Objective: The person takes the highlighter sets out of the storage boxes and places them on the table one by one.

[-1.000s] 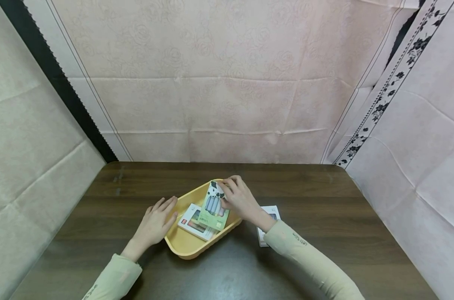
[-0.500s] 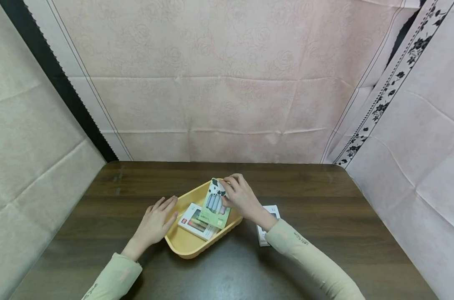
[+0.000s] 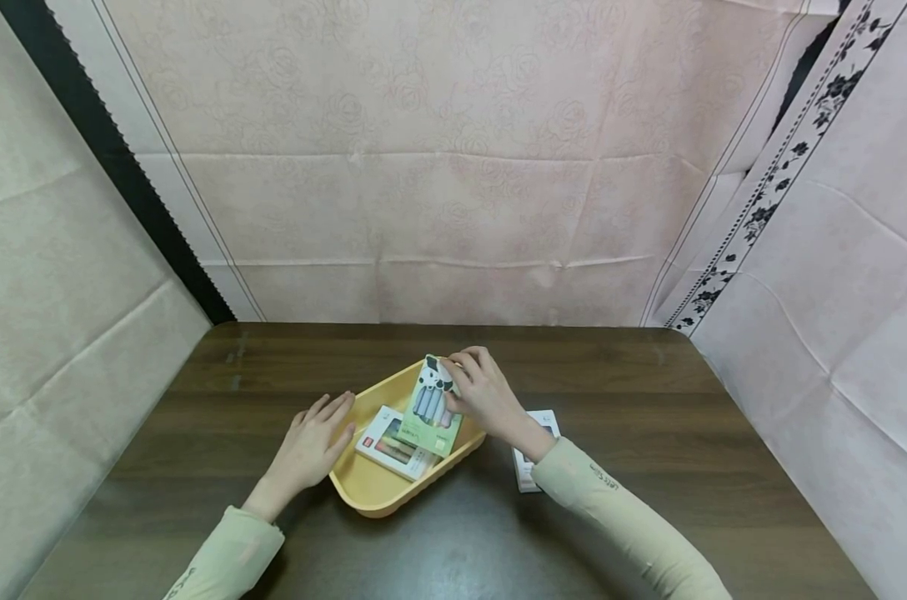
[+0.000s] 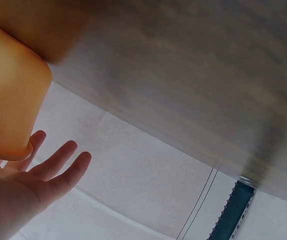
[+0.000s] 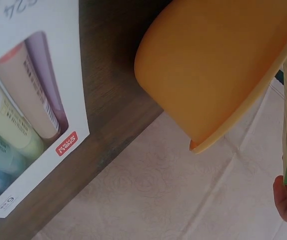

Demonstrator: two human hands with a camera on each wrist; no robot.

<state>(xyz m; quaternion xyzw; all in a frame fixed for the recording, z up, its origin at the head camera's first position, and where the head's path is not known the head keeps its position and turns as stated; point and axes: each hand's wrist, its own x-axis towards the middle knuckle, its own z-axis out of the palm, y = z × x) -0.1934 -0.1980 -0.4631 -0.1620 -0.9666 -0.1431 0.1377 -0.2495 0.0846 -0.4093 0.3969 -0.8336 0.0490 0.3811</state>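
- Reading what we can, we make out a red label [image 5: 66, 143] in the right wrist view that seems to say "deli", on a white pen box [image 5: 33, 95] whose window shows pastel pens [image 5: 16, 120]; figures printed at its other end are cut off, and we cannot read them surely.
- On the green box [image 3: 429, 406] we see a black-and-white spotted cartoon animal [image 3: 434, 377] above a row of grey-blue and lilac pens; the print below is too small for us.
- We find the green box over the yellow tray [image 3: 371, 493], its lower end overlapping a second white box [image 3: 390, 450] inside.
- Its long axis runs from near to far, leaning slightly right; the cartoon end points away from the person and stands by the tray's far rim.
- We see the right hand [image 3: 485, 398] pinching the green box at its right edge, near the cartoon end.
- We see the left hand [image 3: 308, 444] with fingers extended against the tray's left rim.
- That second white box lies slantwise and carries a small red mark we cannot read.
- We notice dark lettering on the right sleeve [image 3: 622, 504], illegible to us, above the brown table [image 3: 611, 392].
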